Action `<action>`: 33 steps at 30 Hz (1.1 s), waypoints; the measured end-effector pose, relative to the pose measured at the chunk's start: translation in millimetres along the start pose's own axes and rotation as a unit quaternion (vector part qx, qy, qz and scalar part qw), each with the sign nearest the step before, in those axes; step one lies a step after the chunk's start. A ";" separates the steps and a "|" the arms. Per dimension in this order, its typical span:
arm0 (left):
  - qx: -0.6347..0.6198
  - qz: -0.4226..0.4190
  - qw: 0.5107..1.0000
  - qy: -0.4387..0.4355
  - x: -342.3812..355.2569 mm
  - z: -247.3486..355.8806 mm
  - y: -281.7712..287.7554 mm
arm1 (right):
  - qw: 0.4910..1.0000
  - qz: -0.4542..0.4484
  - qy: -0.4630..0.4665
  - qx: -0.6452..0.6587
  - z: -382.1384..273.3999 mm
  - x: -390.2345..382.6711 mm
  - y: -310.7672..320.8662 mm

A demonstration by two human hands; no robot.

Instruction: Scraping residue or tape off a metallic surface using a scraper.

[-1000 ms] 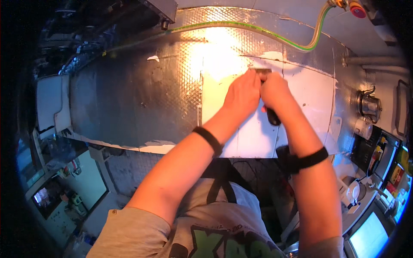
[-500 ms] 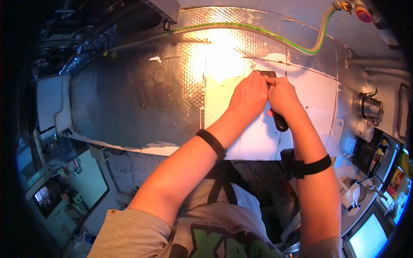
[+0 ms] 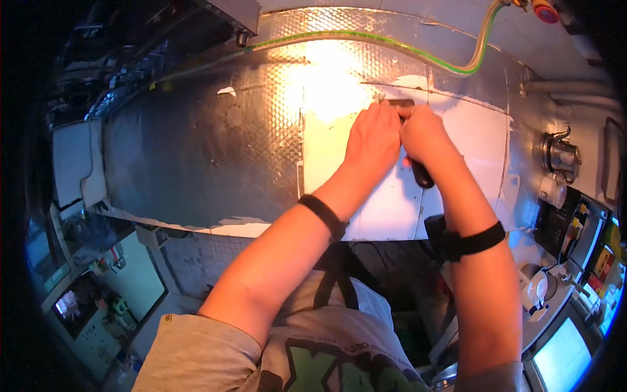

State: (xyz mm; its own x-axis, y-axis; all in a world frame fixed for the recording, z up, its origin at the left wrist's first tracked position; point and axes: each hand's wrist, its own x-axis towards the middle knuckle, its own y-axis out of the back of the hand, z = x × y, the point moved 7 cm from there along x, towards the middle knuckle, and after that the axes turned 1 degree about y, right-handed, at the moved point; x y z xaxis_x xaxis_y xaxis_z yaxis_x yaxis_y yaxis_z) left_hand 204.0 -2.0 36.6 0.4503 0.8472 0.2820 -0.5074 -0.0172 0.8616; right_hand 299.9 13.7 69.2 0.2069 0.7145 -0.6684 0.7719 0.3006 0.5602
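Observation:
My right hand (image 3: 421, 130) is wrapped round a black-handled scraper (image 3: 422, 176). The handle's end sticks out below my palm, toward me. Beyond my knuckles shows the tool's wide dark head, lying crosswise; its edge is hard to make out. My left hand (image 3: 374, 134) is alongside, fingers pressed together at the head's left end, their tips partly hidden. Both hands are over the pale sheet (image 3: 385, 219) on the right part of the counter. Quilted silver foil (image 3: 281, 124) covers the left and back, with ragged torn edges.
A green-striped hose (image 3: 366, 38) runs along the back to a red-knobbed valve (image 3: 545, 12). A dark metal box (image 3: 228, 16) overhangs the back left. At right stand a metal kettle (image 3: 562, 157) and a lit screen (image 3: 562, 356). Bright glare washes out the middle back.
Both hands and the scraper have shifted slightly farther from me. More of the dark head shows beyond my fingers. The whole view has moved a little as well.

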 end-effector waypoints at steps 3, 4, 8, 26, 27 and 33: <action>0.006 0.028 1.000 -0.003 8.2 -5.8 2.1 | 0.999 0.038 -0.016 0.010 10.1 10.2 -7.1; 0.006 0.031 0.999 -0.006 8.4 -6.1 3.0 | 1.000 0.015 -0.006 0.008 1.2 14.0 -1.9; 0.009 0.028 1.000 -0.007 5.4 -3.6 -1.0 | 1.000 0.008 0.001 0.018 3.6 -0.9 -2.7; -0.007 0.074 0.997 -0.013 12.2 -6.7 2.0 | 0.996 0.069 0.035 -0.046 20.1 27.9 -6.4; -0.008 0.095 0.995 -0.023 9.0 -5.6 1.5 | 0.999 0.033 0.017 -0.025 16.5 27.9 -7.5; -0.015 0.019 1.000 -0.003 -0.2 0.9 -0.8 | 0.999 0.029 0.020 -0.006 7.9 5.3 -5.0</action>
State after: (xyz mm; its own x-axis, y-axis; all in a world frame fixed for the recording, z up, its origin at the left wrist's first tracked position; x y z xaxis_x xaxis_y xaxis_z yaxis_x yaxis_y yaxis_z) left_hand 205.0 -2.7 36.3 0.4345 0.8427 0.3180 -0.5468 -0.0338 0.8366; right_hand 301.8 11.1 58.9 0.2269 0.7558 -0.6142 0.7524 0.2644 0.6033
